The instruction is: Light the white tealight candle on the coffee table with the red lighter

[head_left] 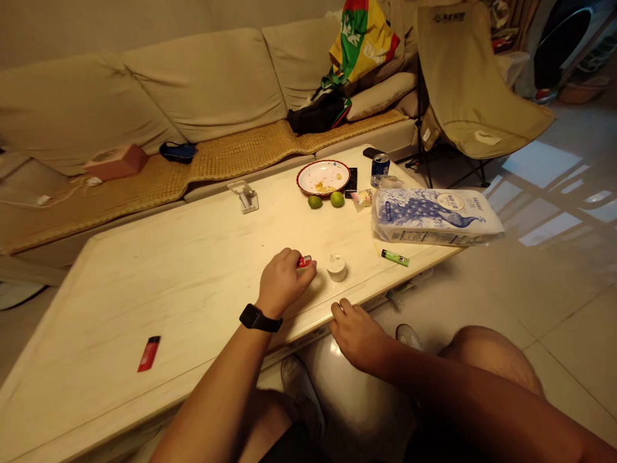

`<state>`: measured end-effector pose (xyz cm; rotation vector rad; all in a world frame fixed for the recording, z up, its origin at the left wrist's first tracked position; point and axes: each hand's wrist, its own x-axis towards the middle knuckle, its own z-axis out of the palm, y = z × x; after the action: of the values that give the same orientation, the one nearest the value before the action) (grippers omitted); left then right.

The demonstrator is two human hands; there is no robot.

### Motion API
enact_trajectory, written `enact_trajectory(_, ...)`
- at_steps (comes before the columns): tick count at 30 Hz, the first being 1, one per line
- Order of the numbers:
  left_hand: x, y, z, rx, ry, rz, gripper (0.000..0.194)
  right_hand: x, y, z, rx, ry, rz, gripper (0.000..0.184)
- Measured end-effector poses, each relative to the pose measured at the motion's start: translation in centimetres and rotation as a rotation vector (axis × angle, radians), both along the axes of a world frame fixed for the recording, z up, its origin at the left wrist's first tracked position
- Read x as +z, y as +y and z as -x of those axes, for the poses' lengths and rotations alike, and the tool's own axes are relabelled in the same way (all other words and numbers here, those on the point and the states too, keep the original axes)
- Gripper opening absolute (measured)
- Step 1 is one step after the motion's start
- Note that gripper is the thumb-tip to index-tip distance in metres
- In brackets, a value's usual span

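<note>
My left hand, with a black watch on the wrist, lies on the pale wooden coffee table, its fingers closed round a small red lighter. Just to its right stands a small white round candle. My right hand rests at the table's front edge, fingers curled on the rim, holding nothing that I can see. A green lighter lies further right. Another red lighter lies at the near left of the table.
At the far end are a plate with scraps, two limes, a drinks can, a pack of tissues and a white holder. Behind stands a beige sofa with bags; a folding chair is at the right.
</note>
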<state>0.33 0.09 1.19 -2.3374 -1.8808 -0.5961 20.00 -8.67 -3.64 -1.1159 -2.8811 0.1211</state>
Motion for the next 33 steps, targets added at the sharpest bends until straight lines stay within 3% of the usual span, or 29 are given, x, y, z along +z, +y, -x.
enact_trajectory(33,-0.07,-0.01,0.04,-0.019,-0.013,-0.018,0.028,0.41,0.02,0.09,0.004,-0.011,0.014,0.014)
